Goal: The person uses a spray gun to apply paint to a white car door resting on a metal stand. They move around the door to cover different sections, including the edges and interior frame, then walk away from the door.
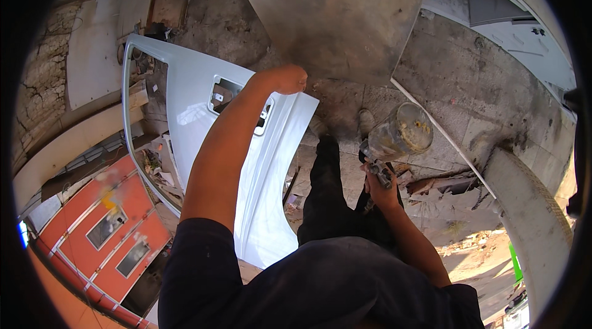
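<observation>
Looking down now past a dark shirt (333, 273), and straight onto the left hand (288, 79), out at the upper right corner of a white door panel (191, 94), with knuckles up and fingers curled in tight; cannot tell from here whether pinching the edge or just resting over it! Over to the other side, and holding a spray gun (380, 175) in the right hand (383, 193), with fingers wrapped round it! Seeing a cloudy, stained container (401, 131) overlapping the gun just ahead; cannot tell whether joined to it. Swinging back to the panel, set left of the dark trousers (324, 187), with an open window frame at the far left and cut-outs on either side of the forearm. Dropping to the shoes (366, 120), planted on grimy paving (456, 51); lifting to a big stained board (345, 14) at the top, with a pale rod (444, 138) slanting from near its corner down toward a pale slab (524, 212) at the right; and away in the lower left, catching an orange-red structure (148, 209) with two small windows
</observation>
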A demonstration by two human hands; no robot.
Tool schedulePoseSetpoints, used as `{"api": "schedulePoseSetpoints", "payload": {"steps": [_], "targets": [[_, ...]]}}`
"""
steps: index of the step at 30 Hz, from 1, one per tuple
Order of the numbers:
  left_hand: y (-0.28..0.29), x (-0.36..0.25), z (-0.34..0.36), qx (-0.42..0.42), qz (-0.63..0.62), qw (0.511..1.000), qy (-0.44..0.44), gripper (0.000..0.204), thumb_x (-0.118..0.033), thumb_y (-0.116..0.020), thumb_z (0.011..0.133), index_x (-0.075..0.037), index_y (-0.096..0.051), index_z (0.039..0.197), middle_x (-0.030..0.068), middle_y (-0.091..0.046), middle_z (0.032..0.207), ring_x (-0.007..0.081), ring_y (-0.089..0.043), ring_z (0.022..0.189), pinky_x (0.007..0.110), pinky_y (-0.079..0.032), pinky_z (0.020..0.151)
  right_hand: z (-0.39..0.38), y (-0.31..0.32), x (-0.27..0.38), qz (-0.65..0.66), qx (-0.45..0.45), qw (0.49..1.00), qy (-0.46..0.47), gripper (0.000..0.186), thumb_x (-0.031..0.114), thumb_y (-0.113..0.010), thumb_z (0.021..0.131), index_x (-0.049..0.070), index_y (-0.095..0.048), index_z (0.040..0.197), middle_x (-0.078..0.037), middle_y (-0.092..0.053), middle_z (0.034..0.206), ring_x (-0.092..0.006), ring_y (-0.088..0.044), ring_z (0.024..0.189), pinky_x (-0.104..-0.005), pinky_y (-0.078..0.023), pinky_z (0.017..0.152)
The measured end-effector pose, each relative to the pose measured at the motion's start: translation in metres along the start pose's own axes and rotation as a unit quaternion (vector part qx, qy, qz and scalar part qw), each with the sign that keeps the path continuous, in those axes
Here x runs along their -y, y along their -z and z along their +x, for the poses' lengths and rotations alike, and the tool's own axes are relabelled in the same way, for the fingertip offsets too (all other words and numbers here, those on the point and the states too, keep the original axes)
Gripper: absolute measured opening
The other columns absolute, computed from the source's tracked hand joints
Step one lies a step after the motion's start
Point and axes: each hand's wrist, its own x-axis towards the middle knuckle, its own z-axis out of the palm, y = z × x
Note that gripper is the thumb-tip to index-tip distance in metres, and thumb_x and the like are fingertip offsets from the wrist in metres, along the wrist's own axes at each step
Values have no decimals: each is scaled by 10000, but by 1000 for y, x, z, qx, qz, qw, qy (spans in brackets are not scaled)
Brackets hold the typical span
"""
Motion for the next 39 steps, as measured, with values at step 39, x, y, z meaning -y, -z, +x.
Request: {"api": "schedulePoseSetpoints", "payload": {"steps": [39], "targets": [[22,-14,-18,16,-72,997,19,136,-135,-722,981,-37,-788,1049,140,-814,1076,314,-765,1014,425,-573,907,27,-20,14,9,63,998,16,132,145,-721,1108,50,-762,1191,76,-610,753,-10,-527,611,-253,-410,545]]}}
